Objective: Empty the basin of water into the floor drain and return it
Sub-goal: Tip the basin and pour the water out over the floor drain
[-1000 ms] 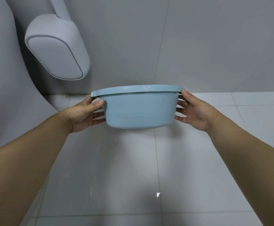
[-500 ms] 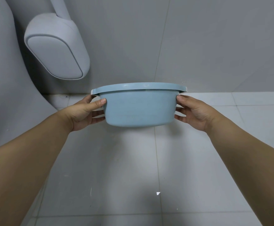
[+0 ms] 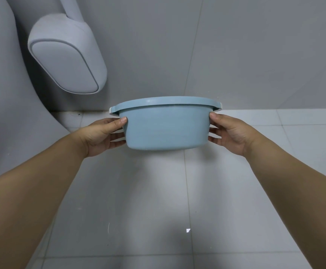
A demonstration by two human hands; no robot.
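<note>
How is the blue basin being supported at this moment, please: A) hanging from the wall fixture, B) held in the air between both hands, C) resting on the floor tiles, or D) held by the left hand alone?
B: the left hand and right hand clasp opposite sides of the basin above the floor.

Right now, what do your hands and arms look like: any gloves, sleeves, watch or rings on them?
Both are bare. The left hand and right hand wear no gloves, and no rings show on the fingers in view. Both forearms are uncovered right to the frame edge: no sleeves, watch or bands. The nails are short and unpainted.
</note>
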